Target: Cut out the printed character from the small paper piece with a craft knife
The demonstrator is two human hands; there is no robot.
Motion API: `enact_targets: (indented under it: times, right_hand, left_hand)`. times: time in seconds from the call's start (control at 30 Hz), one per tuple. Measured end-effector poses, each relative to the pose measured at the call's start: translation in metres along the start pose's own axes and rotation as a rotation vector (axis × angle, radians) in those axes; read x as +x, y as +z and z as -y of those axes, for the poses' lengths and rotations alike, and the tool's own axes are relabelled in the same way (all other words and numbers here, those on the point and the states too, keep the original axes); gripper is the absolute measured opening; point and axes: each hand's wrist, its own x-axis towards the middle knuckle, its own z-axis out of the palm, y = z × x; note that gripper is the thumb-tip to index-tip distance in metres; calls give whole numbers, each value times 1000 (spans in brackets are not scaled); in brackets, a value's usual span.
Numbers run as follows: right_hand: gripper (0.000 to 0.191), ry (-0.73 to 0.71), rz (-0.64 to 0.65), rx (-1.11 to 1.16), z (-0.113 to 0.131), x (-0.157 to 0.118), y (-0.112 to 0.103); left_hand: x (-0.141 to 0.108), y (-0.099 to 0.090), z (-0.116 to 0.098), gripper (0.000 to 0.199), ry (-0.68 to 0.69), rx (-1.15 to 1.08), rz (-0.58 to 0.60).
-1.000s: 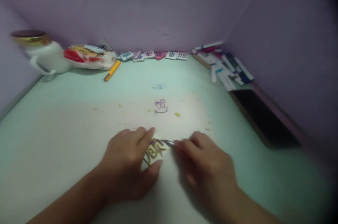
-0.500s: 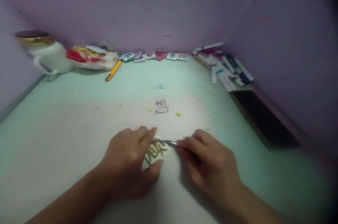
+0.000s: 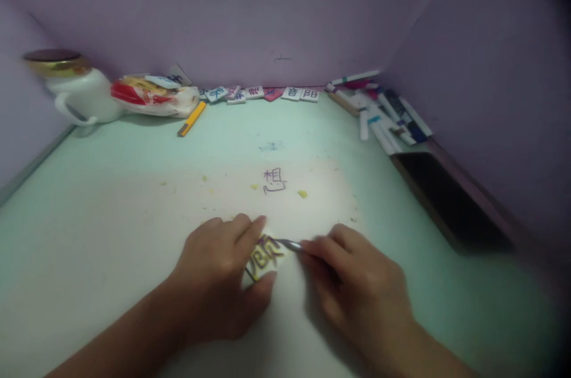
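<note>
Tile [image 3: 266, 258], probably light, is best edge-pinched, as by left hand [image 3: 223, 271], nine o'clock. Tool [image 3: 292, 245] is pinched by right hand [image 3: 359, 283].

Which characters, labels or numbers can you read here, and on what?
"想": handwritten on the tabletop.
"阳": rightmost tile in the back row.
Looks like "音": neighbouring tile.
Held tile: partly covered, blurred, uncertain.
Other tiles, bag, wall mark, blue smudge: unreadable.
</note>
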Motion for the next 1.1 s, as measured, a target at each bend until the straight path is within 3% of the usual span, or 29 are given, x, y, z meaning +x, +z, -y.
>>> enact_targets:
  times: [0.67, 1.1]
  right_hand:
    - [24, -31, 3, -94, 4, 7, 4]
    - [15, 48, -3, 58, -7, 1, 1]
  left_hand:
    - [0, 1, 2, 51, 32, 20, -2]
    - [1, -3, 0, 50, 4, -70, 3]
